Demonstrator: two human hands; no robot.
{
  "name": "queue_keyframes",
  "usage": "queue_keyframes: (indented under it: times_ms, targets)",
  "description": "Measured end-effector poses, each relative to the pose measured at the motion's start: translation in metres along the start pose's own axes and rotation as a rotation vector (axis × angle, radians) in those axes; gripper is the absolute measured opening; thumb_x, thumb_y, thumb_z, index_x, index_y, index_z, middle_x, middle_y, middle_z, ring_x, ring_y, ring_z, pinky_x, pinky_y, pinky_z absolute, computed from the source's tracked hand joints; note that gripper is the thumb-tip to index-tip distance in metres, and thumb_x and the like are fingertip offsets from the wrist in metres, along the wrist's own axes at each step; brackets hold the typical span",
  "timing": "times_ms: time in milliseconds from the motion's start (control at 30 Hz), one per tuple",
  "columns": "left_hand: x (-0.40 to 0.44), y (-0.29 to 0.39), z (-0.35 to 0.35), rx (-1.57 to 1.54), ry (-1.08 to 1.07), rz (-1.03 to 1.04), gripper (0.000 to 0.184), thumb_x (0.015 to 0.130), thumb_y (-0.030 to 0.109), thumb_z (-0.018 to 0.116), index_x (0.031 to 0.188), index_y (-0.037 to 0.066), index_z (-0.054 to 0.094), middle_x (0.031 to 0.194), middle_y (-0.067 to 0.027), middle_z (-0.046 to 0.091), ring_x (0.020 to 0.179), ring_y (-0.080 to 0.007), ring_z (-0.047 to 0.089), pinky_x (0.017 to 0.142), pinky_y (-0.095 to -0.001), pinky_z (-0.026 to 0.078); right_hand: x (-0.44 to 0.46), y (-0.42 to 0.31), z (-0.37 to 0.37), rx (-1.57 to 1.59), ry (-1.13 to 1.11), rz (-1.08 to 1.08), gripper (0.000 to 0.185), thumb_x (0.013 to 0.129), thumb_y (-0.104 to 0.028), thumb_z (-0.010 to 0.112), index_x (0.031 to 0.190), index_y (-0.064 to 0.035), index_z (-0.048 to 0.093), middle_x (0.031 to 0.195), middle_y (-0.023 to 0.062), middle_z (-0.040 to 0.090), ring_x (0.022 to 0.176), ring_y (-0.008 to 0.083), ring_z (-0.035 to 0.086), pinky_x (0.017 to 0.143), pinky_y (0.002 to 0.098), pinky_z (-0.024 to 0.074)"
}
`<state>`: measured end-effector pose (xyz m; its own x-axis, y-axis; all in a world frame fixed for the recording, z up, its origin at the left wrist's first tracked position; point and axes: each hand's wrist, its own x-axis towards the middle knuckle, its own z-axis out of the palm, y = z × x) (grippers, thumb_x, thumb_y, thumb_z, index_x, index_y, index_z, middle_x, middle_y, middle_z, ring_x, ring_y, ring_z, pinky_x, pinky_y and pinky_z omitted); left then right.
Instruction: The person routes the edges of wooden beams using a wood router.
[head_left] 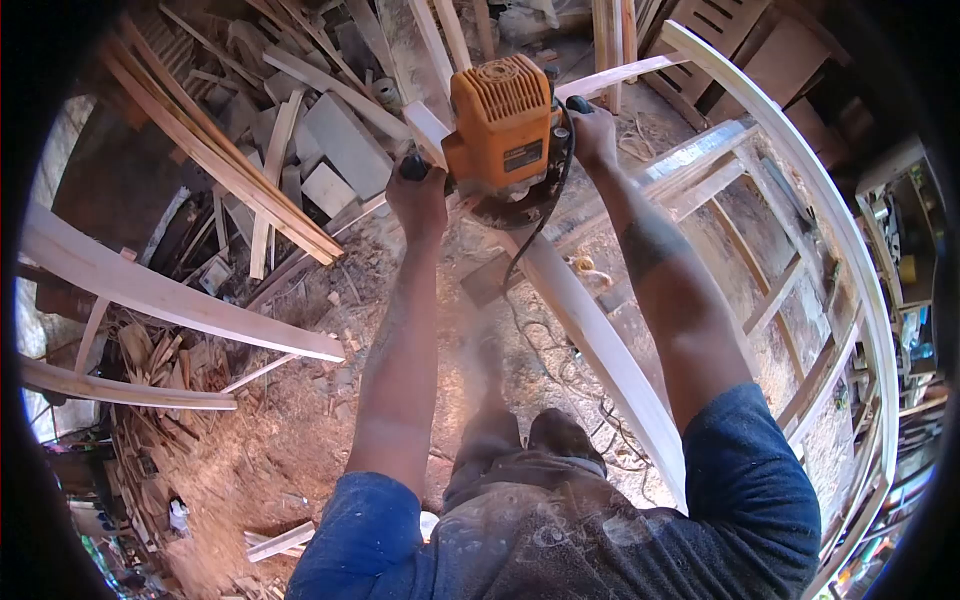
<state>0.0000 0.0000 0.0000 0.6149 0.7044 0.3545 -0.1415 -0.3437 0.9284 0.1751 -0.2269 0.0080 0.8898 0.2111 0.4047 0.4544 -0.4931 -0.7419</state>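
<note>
black cord (546, 217) alongside pale beam (607, 350)

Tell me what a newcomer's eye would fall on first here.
First, the orange router at upper center, held on either side by the left hand and right hand. Next, the long pale board slanting from beneath it toward the lower right. Then the pale wooden frame, its outline arcing along the right side.

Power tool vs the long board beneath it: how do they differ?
Colour: the power tool is orange, the board pale wood.
Shape: the power tool is compact and boxy, the board long and narrow.
Hold: the left hand and right hand grip the power tool; neither grips the board.
Shared: each is partly hidden.
</note>
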Motion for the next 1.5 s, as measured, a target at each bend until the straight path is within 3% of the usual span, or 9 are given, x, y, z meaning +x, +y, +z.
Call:
queue_keyframes:
  times_ms: [67, 400, 567, 700, 800, 900, 1100, 1300, 1500]
  targets:
    - [0.005, -0.014, 0.003, -0.087, -0.019, -0.072, 0.018, 0.073, 0.009, 0.068, 0.087, -0.002, 0.064, 0.071, -0.0067, 0.061, 0.063, -0.0171, 0.054, 0.062, -0.0339, 0.047, -0.004, -0.007, 0.001, 0.138, 0.052, 0.046, 0.039, 0.083, -0.041, 0.065, 0.093, -0.004, 0.072, 0.087, 0.0257, 0.068, 0.09, 0.0402, 0.067, 0.08, 0.045, 0.0501]
    - [-0.093, 0.042, -0.009, -0.016, -0.032, 0.033, 0.025, 0.069, 0.009, 0.07, 0.09, -0.004, 0.064, 0.075, -0.0096, 0.064, 0.066, -0.0205, 0.058, 0.066, -0.0359, 0.049, -0.082, 0.007, -0.068, -0.137, 0.121, -0.15, 0.016, 0.084, -0.025, 0.065, 0.09, -0.0112, 0.07, 0.089, 0.0113, 0.068, 0.083, 0.0315, 0.066, 0.075, 0.0389, 0.0504]
    - [-0.132, 0.05, -0.007, -0.1, -0.078, 0.021, 0.032, 0.069, 0.01, 0.072, 0.096, -0.006, 0.064, 0.08, -0.0143, 0.068, 0.068, -0.0266, 0.062, 0.07, -0.038, 0.051, -0.105, 0.043, -0.087, -0.076, 0.096, -0.08, 0.029, 0.081, -0.032, 0.063, 0.095, -0.0086, 0.072, 0.091, 0.0181, 0.07, 0.09, 0.0367, 0.067, 0.079, 0.0436, 0.0505]
    - [-0.161, 0.046, -0.002, -0.019, -0.03, 0.099, 0.01, 0.078, 0.003, 0.066, 0.076, 0.003, 0.057, 0.062, -0.0016, 0.056, 0.047, -0.0119, 0.052, 0.044, -0.0278, 0.042, -0.146, 0.022, -0.123, -0.027, 0.08, -0.021, 0.017, 0.082, -0.023, 0.067, 0.092, -0.0093, 0.07, 0.093, 0.0092, 0.07, 0.085, 0.0274, 0.066, 0.074, 0.0381, 0.0511]
    - [-0.185, 0.055, -0.001, -0.052, -0.042, 0.092, 0.009, 0.078, 0.003, 0.067, 0.078, 0.003, 0.058, 0.062, -0.0016, 0.056, 0.047, -0.0121, 0.052, 0.045, -0.0286, 0.042, -0.173, 0.013, -0.147, 0.055, 0.113, 0.04, 0.019, 0.084, -0.024, 0.067, 0.089, -0.0058, 0.069, 0.085, 0.0109, 0.068, 0.078, 0.0212, 0.064, 0.071, 0.0373, 0.049]
    - [-0.206, 0.067, -0.006, -0.022, -0.073, 0.026, 0.024, 0.07, 0.009, 0.075, 0.086, -0.004, 0.064, 0.075, -0.0121, 0.067, 0.065, -0.0238, 0.062, 0.066, -0.0366, 0.051, -0.194, 0.008, -0.167, 0.212, 0.127, 0.17, 0.023, 0.085, -0.025, 0.067, 0.087, -0.0025, 0.068, 0.075, 0.0126, 0.065, 0.072, 0.0159, 0.059, 0.068, 0.0363, 0.0471]
    - [-0.256, 0.096, -0.011, -0.166, -0.151, -0.009, 0.019, 0.075, 0.009, 0.074, 0.084, -0.003, 0.062, 0.076, -0.0067, 0.065, 0.067, -0.0139, 0.06, 0.064, -0.0309, 0.05, -0.243, -0.003, -0.207, 0.187, 0.164, 0.242, 0.032, 0.082, -0.03, 0.068, 0.083, 0.0017, 0.066, 0.068, 0.0136, 0.062, 0.066, 0.0138, 0.055, 0.064, 0.0365, 0.0465]
    - [-0.3, 0.112, -0.008, -0.331, -0.179, -0.055, 0.017, 0.074, 0.007, 0.071, 0.083, -0.003, 0.06, 0.076, -0.0086, 0.064, 0.067, -0.0164, 0.062, 0.065, -0.0325, 0.051, -0.281, 0.043, -0.232, -0.147, 0.18, 0.041, 0.026, 0.08, -0.032, 0.067, 0.097, -0.0134, 0.07, 0.087, 0.0189, 0.069, 0.082, 0.0375, 0.067, 0.074, 0.0443, 0.0529]
    - [-0.338, 0.123, -0.007, -0.243, -0.221, 0.043, 0.015, 0.072, 0.005, 0.065, 0.08, -0.005, 0.058, 0.072, -0.0109, 0.063, 0.066, -0.0209, 0.062, 0.064, -0.0354, 0.05, -0.334, 0.025, -0.286, -0.522, 0.079, -0.078, 0.033, 0.082, -0.041, 0.065, 0.101, -0.0139, 0.072, 0.097, 0.0189, 0.071, 0.093, 0.0345, 0.069, 0.081, 0.0415, 0.0535]
